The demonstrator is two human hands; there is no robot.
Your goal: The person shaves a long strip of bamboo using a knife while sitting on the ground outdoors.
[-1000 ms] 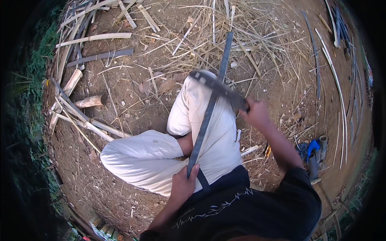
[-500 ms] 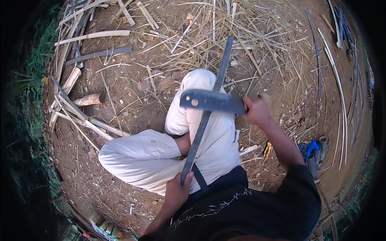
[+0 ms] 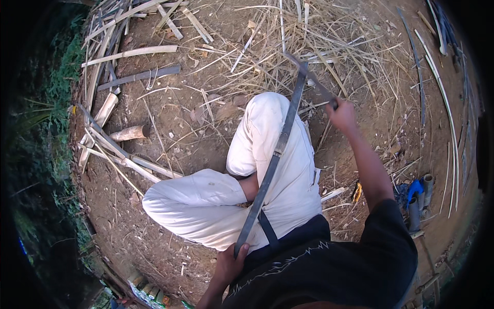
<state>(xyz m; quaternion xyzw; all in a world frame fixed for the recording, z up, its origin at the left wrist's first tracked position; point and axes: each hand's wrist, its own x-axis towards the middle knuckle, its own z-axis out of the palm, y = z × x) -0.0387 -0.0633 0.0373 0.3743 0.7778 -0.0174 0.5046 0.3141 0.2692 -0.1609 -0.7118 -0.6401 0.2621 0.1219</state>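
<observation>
My left hand (image 3: pixel 230 262) grips the near end of a long, dark grey strip (image 3: pixel 266 180), which looks like split bamboo. The strip runs away from me over my pale-trousered right thigh, with a small pale scraped band partway along it. My right hand (image 3: pixel 341 114) is closed around the handle of a machete (image 3: pixel 320 85). Its blade now shows nearly edge-on, slightly blurred, at the far end of the strip. Whether blade and strip touch there, I cannot tell.
Pale shavings (image 3: pixel 309 46) heap on the dirt beyond my knees. Cut bamboo pieces (image 3: pixel 128 54) pile up at the left, with a short bamboo section (image 3: pixel 129 134) beside them. Long thin strips (image 3: pixel 445 113) lie on the right, near bamboo tubes and a blue cloth (image 3: pixel 415 190).
The machete has moved away from me, from flat across the middle of the strip to its far end, and turned edge-on. A pale band now shows on the strip.
</observation>
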